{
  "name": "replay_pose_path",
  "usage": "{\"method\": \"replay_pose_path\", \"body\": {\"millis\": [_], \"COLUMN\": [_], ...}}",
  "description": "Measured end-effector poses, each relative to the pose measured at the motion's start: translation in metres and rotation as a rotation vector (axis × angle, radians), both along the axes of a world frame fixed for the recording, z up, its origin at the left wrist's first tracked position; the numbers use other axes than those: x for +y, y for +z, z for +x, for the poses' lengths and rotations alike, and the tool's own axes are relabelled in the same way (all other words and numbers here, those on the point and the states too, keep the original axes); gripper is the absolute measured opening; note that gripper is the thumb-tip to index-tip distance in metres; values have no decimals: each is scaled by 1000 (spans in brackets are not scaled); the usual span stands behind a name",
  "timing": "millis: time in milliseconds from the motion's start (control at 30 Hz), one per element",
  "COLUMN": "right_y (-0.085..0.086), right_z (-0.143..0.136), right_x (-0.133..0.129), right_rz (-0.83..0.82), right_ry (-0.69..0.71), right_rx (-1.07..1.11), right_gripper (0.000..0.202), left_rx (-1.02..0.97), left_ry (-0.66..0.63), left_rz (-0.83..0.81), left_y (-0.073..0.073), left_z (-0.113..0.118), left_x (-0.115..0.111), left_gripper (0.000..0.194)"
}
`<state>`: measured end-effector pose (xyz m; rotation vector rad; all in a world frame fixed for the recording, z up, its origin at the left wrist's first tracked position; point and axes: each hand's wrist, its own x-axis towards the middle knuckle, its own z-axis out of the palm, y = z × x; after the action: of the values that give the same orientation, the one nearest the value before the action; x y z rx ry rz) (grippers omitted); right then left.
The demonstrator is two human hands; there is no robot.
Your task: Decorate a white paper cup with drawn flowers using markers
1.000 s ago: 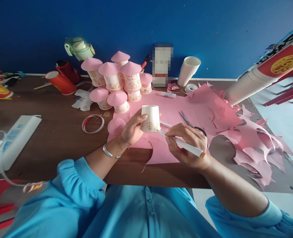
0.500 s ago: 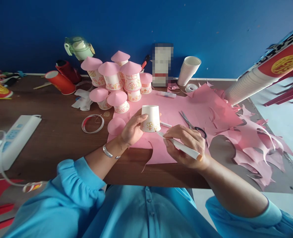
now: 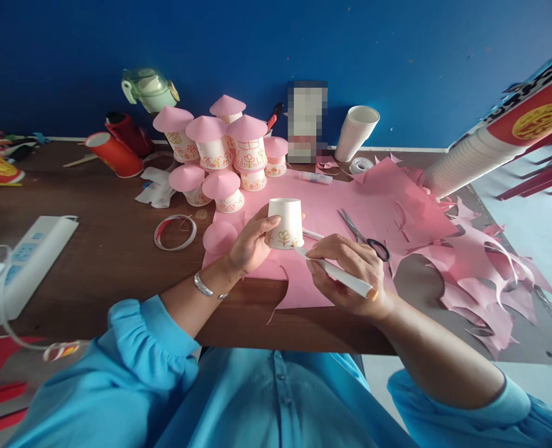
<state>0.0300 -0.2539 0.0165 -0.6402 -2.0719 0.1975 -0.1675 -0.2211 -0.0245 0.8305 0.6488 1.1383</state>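
Note:
My left hand is closed around a white paper cup, held upside down above the pink paper. Yellow-brown flowers are drawn along the cup's lower edge. My right hand grips a white marker with an orange end, its tip at the cup's lower right edge, by the drawing. Behind the cup lies another white pen, partly hidden. Several decorated cups with pink cone roofs stand grouped beyond my left hand. A loose pink cone rests beside that hand.
Scissors lie right of centre on pink paper. Pink scraps cover the table's right side, near a long stack of cups. White cups stand at the wall. On the left are a tape roll and a power strip.
The cup has shifted very slightly right. My right hand and the marker have moved a little to the left, with the tip still at the cup's lower edge.

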Motion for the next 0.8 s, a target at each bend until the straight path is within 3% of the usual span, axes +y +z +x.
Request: {"method": "replay_pose_path", "body": {"millis": [800], "right_y": [2], "right_z": [-1], "right_x": [0], "right_rz": [6], "right_ry": [2], "right_rx": [-43], "right_gripper": [14], "left_rx": [46], "left_ry": [-7], "left_rz": [42], "left_y": [-2], "left_z": [0], "left_x": [0], "left_gripper": [44]}}
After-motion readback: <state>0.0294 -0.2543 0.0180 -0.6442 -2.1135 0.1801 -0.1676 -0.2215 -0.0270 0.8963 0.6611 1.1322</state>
